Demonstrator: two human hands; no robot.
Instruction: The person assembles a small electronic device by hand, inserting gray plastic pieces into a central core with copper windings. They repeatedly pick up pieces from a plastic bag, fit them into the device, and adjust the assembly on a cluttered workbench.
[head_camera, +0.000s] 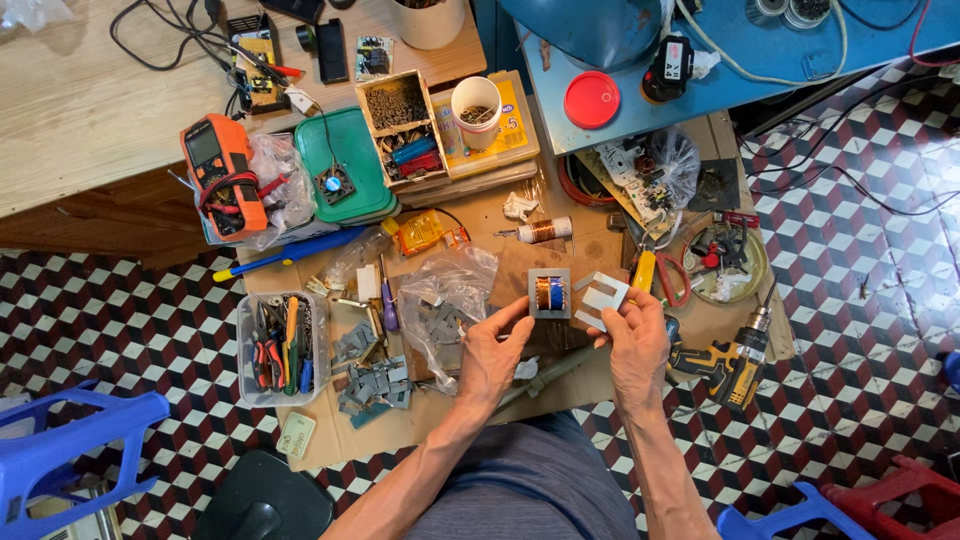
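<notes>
My left hand (493, 352) pinches a small square transformer core (549, 294) with a copper and blue winding showing in its window. My right hand (632, 338) holds a thin grey E-shaped metal lamination (603, 297) just to the right of the core, close to it but slightly apart. Both are held above a sheet of cardboard (455, 415) on the floor. A crumpled clear plastic bag (450, 285) with more grey laminations lies left of my left hand.
Loose grey laminations (372, 385) lie on the cardboard. A clear tool tub (283, 347), an orange multimeter (222, 175), a green box (340, 180), a yellow cordless drill (725, 365), a round tin (725, 262) and blue stools (60, 450) surround the spot.
</notes>
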